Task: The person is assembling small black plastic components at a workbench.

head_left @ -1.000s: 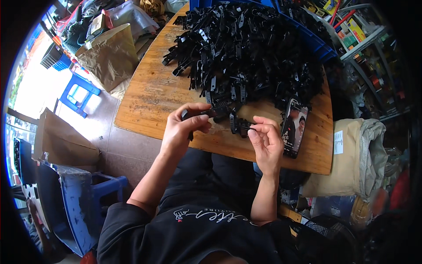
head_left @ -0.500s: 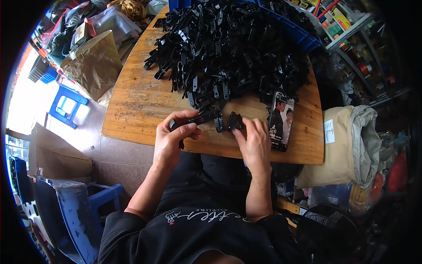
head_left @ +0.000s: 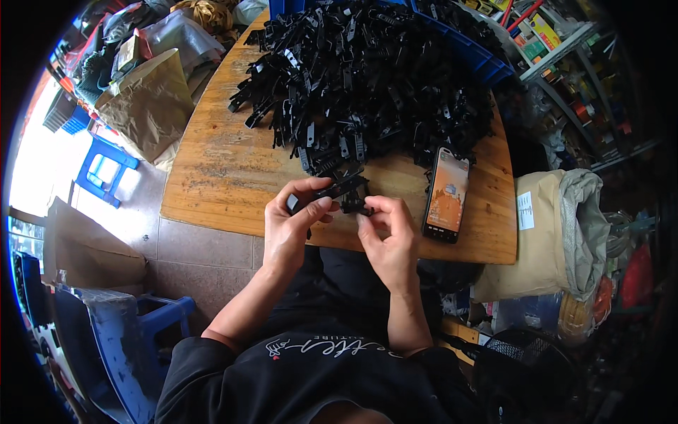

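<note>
While the left hand [head_left: 286, 220] pinches a black part [head_left: 345, 186] | the right hand [head_left: 392, 237] pinches a second [head_left: 354, 205] (joined or not, unclear) | this pair looks unfinished | far pile [head_left: 374, 85]: done or waiting, can't tell

Dark trousers [head_left: 346, 279] are worn with a black short-sleeved shirt [head_left: 304, 385] bearing white script [head_left: 332, 347] and a tiny red heart [head_left: 275, 357].

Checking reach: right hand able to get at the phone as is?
Likely yes: the phone lies right of the right hand with nothing seen between, though that hand pinches a black part.
</note>
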The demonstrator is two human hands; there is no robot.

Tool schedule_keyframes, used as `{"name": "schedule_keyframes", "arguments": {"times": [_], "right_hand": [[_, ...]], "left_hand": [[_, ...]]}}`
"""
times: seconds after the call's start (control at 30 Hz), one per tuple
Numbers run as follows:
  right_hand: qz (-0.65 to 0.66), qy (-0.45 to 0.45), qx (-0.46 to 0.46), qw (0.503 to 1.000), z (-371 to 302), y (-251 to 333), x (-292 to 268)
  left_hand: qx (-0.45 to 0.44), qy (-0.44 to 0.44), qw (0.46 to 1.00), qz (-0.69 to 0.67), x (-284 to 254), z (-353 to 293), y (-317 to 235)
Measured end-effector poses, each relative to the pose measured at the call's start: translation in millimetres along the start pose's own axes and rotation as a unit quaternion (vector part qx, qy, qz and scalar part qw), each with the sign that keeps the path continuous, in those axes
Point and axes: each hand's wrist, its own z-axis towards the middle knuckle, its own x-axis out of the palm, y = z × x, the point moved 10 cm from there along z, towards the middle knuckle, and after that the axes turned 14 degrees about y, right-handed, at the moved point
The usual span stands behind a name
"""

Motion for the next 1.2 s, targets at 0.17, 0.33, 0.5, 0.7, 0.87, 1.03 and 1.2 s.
{"name": "schedule_keyframes", "arguments": {"times": [0.17,0.33,0.5,0.7,0.87,1.03,1.2], "right_hand": [[0.217,0.014,-0.025,0.976,4.7,0.9,17.0],[0.259,-0.005,-0.011,0.966,6.3,-10.4,11.6],[0.239,-0.029,-0.031,0.97,6.4,-6.9,-1.4],[0.235,-0.059,0.012,0.97,2.8,-26.5,-13.8],[0.043,-0.063,-0.017,0.997,7.7,-6.7,-22.7],[0.043,-0.007,-0.022,0.999,13.9,-0.1,-4.7],[0.037,-0.002,0.021,0.999,12.1,-0.3,0.8]], "left_hand": [[0.064,-0.034,0.994,0.082,-3.9,-7.8,-15.3],[0.049,-0.02,0.997,0.051,-2.3,-7.6,-13.3],[0.011,-0.028,0.998,0.06,-11.5,-4.1,-4.3],[-0.023,-0.013,0.998,0.057,-7.8,-5.2,-2.0],[-0.046,0.033,0.993,0.101,0.2,-4.6,5.9],[-0.068,0.059,0.989,0.113,5.3,-5.1,8.1],[-0.064,0.087,0.986,0.127,8.2,-4.2,-2.6]]}}
